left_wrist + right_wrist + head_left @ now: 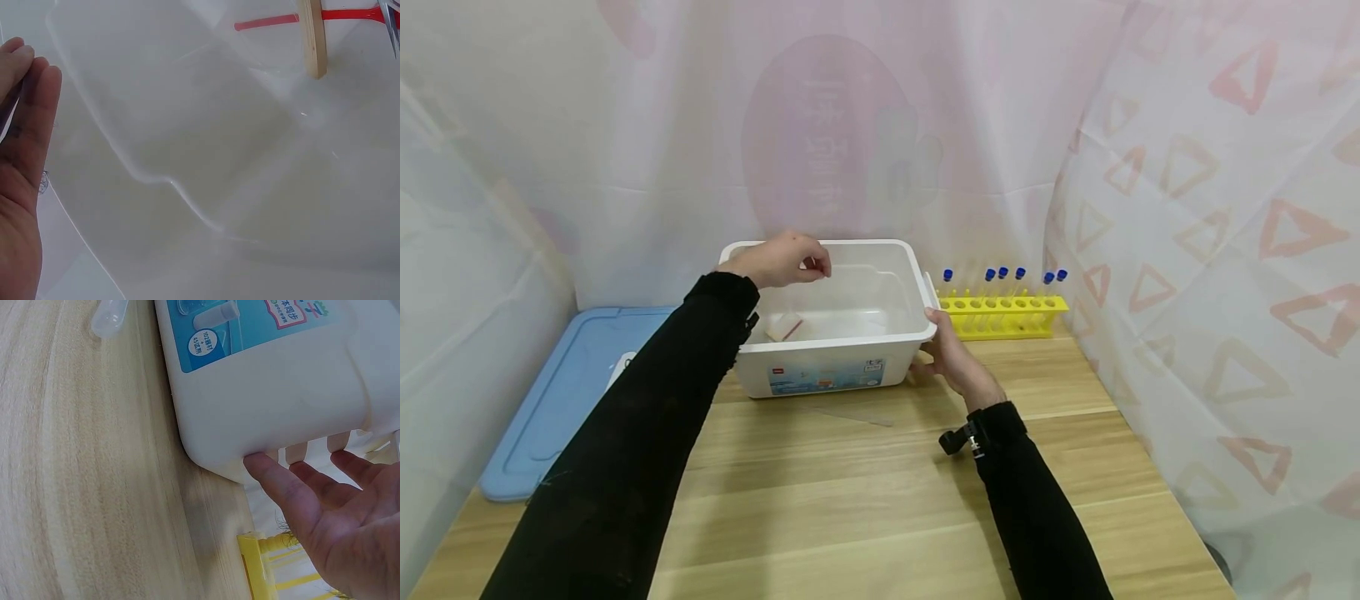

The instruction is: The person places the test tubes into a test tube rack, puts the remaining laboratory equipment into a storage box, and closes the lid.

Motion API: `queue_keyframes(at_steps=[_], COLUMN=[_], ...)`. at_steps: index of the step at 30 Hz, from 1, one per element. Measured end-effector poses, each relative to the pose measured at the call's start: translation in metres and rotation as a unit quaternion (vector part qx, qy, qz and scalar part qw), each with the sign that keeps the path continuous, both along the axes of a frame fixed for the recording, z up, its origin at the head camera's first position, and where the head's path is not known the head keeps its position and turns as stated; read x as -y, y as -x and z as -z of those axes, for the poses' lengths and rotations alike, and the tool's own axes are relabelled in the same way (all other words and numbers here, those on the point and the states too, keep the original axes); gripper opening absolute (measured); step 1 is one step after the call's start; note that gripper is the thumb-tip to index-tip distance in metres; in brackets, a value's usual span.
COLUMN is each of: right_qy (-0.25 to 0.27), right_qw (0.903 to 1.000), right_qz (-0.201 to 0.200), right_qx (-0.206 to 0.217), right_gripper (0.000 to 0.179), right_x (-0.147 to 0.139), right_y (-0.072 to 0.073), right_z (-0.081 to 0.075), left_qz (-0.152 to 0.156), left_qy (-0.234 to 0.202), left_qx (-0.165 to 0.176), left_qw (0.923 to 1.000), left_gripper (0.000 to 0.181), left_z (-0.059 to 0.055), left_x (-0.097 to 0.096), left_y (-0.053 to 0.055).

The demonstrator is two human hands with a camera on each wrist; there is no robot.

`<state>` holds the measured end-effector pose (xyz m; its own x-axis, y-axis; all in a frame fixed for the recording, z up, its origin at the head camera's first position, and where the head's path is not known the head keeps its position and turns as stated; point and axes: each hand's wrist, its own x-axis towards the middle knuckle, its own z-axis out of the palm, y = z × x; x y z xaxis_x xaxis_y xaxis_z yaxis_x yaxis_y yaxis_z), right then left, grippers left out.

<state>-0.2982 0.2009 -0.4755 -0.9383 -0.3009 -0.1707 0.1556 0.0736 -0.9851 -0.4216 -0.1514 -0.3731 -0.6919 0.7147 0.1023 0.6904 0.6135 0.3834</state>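
Note:
A white plastic storage box [820, 343] with a blue label stands on the table. My left hand [786, 260] hovers over its left rear part, fingers bent and thumb close to the fingertips; nothing shows in its grasp. My right hand [955, 358] holds the front right corner, one digit at the rim and several fingertips [257, 461] against the side wall. Inside lies a small pale box [784, 327] with a reddish edge. The left wrist view also shows a wooden stick [314, 44], a thin red plastic piece [269, 22] and a pointed metal tip [391, 28].
To the right stands a yellow rack [1000, 327] with several blue-capped test tubes. A blue lid [568, 375] lies at the left, partly under my left sleeve. A thin clear plastic dropper [857, 417] lies before the box. Fabric hangs around the table.

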Motion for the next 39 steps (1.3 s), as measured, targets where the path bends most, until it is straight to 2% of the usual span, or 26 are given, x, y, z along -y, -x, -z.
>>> queue_keyframes(at_steps=[9, 17, 26, 39], right_qy=[-0.003, 0.001, 0.001, 0.0], right_qw=[1.0, 1.0, 1.0, 1.0], right_qz=[-0.002, 0.0, -0.002, -0.004], right_qx=[0.006, 0.003, 0.0, -0.001], right_gripper=[0.09, 0.089, 0.088, 0.087], right_x=[0.001, 0.002, 0.002, 0.002], right_y=[0.003, 0.003, 0.002, 0.003], right_z=[0.001, 0.001, 0.002, 0.002], left_qz=[-0.004, -0.006, -0.003, -0.009], left_qy=[0.011, 0.008, -0.015, -0.032], left_qx=[-0.002, -0.016, -0.045, -0.091], left_qw=[0.9999, 0.9998, 0.9989, 0.9953], left_gripper=[0.011, 0.013, 0.014, 0.015], left_z=[-0.004, -0.021, -0.048, -0.074], left_x=[0.0, 0.003, 0.0, 0.002], left_y=[-0.002, -0.009, -0.029, -0.06])
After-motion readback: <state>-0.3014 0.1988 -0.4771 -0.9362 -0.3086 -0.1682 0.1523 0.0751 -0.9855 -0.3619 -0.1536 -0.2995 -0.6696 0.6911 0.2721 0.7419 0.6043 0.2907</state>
